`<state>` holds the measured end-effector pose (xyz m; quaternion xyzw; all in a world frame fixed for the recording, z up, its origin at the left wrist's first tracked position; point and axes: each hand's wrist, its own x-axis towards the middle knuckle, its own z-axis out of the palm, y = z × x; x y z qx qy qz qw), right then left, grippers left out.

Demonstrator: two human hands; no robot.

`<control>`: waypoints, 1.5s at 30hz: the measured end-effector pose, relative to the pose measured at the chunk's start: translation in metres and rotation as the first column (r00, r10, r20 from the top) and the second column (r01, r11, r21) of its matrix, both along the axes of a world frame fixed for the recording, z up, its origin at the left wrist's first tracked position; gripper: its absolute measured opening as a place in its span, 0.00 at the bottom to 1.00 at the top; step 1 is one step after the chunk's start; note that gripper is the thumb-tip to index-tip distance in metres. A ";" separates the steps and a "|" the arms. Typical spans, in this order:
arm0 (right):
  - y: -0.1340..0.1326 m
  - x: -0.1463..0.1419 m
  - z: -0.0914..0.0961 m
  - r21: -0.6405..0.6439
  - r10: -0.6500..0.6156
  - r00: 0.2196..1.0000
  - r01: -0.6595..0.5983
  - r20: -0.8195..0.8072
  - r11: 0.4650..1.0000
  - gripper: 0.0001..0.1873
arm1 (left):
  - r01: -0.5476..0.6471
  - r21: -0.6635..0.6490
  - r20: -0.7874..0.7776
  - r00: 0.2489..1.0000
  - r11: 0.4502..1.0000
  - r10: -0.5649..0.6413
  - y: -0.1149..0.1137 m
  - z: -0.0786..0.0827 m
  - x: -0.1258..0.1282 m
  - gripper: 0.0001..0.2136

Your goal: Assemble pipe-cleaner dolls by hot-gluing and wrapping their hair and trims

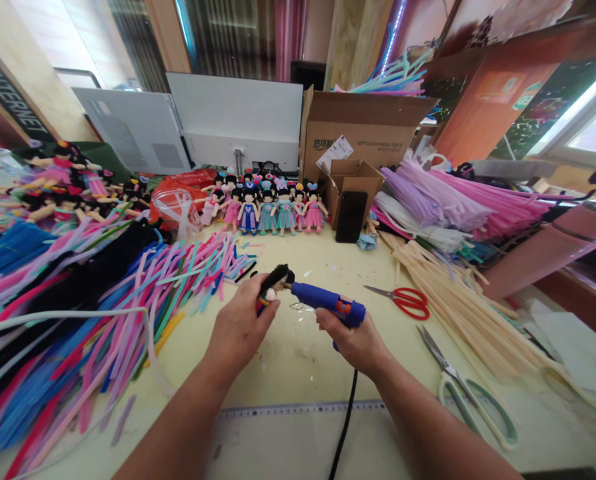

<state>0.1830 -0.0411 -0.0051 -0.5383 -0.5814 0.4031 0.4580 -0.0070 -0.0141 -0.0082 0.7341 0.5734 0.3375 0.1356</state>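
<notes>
Two forearms (178,407) angled inward; left hand (239,325) grip pinching part-hidden doll (277,276), right hand (357,341) grip round glue gun (321,298).

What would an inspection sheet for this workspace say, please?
Surface: yellow table, scraps scattered, tape measure along the near side.
Job's things: glue gun, its tip close to a black fuzzy piece; contact unclear.
Clutter: stems heaped at left; red scissors and green scissors at right.
Hands: left hand pinches the fuzzy piece; right hand grips the glue gun.
Cables: black cord runs below the right hand; a pale line over the stems may be another.
Surroundings: dolls, monitor and box at the back.
</notes>
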 end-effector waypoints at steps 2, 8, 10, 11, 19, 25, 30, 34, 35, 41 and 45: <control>0.000 0.000 0.000 -0.004 -0.003 1.000 0.003 -0.001 1.000 0.15 | -0.003 -0.008 -0.001 1.000 1.000 0.003 0.000 0.000 0.000 0.20; 0.000 0.001 -0.001 -0.020 -0.009 1.000 0.009 -0.016 1.000 0.16 | -0.009 -0.007 -0.015 1.000 1.000 0.009 -0.001 0.004 0.001 0.20; 0.001 0.001 -0.001 -0.020 -0.006 1.000 0.005 -0.020 1.000 0.15 | -0.010 -0.015 -0.019 1.000 1.000 0.010 -0.002 0.005 0.001 0.20; 0.001 0.001 0.000 -0.019 -0.005 1.000 0.004 -0.019 1.000 0.15 | -0.009 -0.019 -0.019 1.000 1.000 0.008 -0.002 0.005 0.001 0.20; 0.000 0.000 0.002 -0.018 -0.023 1.000 0.022 -0.020 1.000 0.15 | -0.007 -0.007 0.001 1.000 1.000 0.007 -0.001 0.003 0.000 0.20; 0.001 0.000 0.001 -0.010 -0.024 0.999 0.024 -0.032 1.000 0.15 | -0.013 -0.014 0.004 1.000 1.000 0.013 0.000 0.001 0.000 0.20; 0.001 0.001 0.001 -0.023 -0.025 0.999 0.024 -0.029 0.999 0.15 | -0.016 -0.019 0.003 1.000 1.000 0.016 0.000 0.003 0.001 0.20; 0.001 0.001 0.001 -0.034 -0.029 0.999 0.028 -0.034 0.999 0.15 | -0.005 -0.022 0.005 1.000 1.000 0.006 0.000 0.002 0.001 0.20; 0.001 0.001 0.001 -0.035 -0.031 0.999 0.030 -0.037 0.999 0.15 | -0.005 -0.023 0.005 1.000 1.000 0.005 0.000 0.002 0.001 0.21; 0.002 0.001 0.001 -0.036 -0.029 0.999 0.027 -0.044 0.999 0.15 | -0.008 -0.039 0.006 1.000 0.999 0.008 0.000 0.002 0.001 0.20; 0.002 0.001 0.001 -0.019 -0.033 0.999 0.033 -0.036 0.999 0.15 | -0.006 -0.036 0.007 1.000 0.999 0.006 0.000 0.003 0.001 0.20</control>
